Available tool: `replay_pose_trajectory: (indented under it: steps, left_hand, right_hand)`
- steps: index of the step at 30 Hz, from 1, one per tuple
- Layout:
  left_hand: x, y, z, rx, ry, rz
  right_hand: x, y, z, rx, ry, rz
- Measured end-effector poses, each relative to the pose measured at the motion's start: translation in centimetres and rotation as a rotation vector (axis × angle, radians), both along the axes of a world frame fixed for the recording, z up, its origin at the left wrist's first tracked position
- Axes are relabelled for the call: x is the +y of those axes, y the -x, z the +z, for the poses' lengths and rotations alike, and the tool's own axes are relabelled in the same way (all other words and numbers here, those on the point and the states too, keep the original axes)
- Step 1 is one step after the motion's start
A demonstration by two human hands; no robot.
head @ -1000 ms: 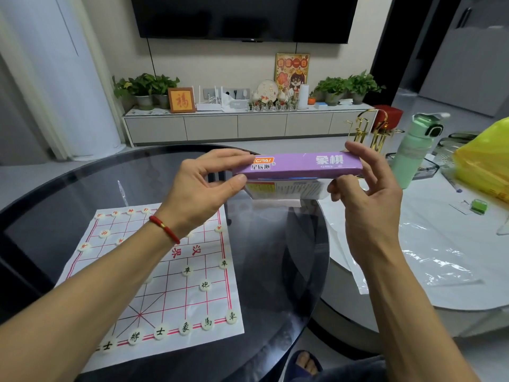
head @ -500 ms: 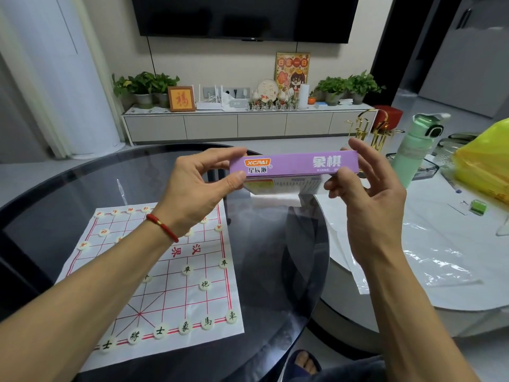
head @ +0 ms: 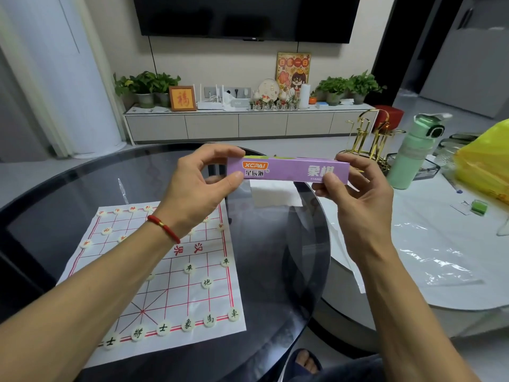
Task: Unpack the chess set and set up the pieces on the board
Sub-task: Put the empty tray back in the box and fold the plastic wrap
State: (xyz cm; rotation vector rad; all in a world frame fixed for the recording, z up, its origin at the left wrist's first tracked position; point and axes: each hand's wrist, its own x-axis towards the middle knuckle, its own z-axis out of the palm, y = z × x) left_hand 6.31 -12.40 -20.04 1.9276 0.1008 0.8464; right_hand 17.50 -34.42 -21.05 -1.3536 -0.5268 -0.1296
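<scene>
Head view: left hand [head: 198,186] and right hand [head: 355,188] pinch the purple box [head: 286,170] ends above the glass table's [head: 275,271] far edge; best keep it level, board [head: 165,274] looks set

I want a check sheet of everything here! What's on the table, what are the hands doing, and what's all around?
Surface: dark round glass table; white table to its right.
Job's things: paper board flat on the glass, round pieces on its lines; purple box held in the air above the table.
Clutter: green bottle, yellow bag, gold rack on the white table.
Hands: left hand pinches the box's left end; right hand grips the right end.
Cables: thin cord down the wall below the TV.
Surroundings: TV, cabinet, potted plants.
</scene>
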Motion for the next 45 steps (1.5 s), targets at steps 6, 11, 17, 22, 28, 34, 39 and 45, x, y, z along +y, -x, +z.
replay_pose_trajectory:
  steps: [6, 11, 17, 22, 28, 34, 39, 45]
  left_hand:
    - [0.9, 1.1, -0.8, 0.019, 0.323, 0.052]
    - [1.7, 3.6, -1.6, 0.008, 0.415, 0.060]
    - [5.4, 7.8, -2.0, -0.083, 0.396, 0.192]
    - [9.2, 12.8, -2.5, -0.117, 0.333, 0.315]
    - [15.5, 18.6, -4.0, -0.119, 0.275, 0.480]
    - [24.1, 24.7, -6.8, -0.077, 0.331, 0.632]
    - [27.7, 28.2, -9.9, 0.028, 0.362, 0.819]
    - [28.3, 29.1, -12.2, 0.297, 0.195, 0.978]
  right_hand:
    - [1.5, 0.5, -0.1, -0.013, -0.012, 0.047]
    - [3.9, 1.8, -0.2, -0.009, 0.002, 0.125]
    - [8.3, 4.7, -0.5, 0.010, 0.039, 0.290]
    - [12.9, 7.9, -1.4, -0.011, 0.154, 0.420]
    - [21.2, 11.4, -3.2, -0.110, 0.367, 0.450]
    - [31.9, 16.1, -5.0, -0.182, 0.436, 0.512]
    - [37.3, 19.5, -6.7, -0.299, 0.593, 0.527]
    - [39.4, 21.2, -9.5, -0.597, 0.989, 0.392]
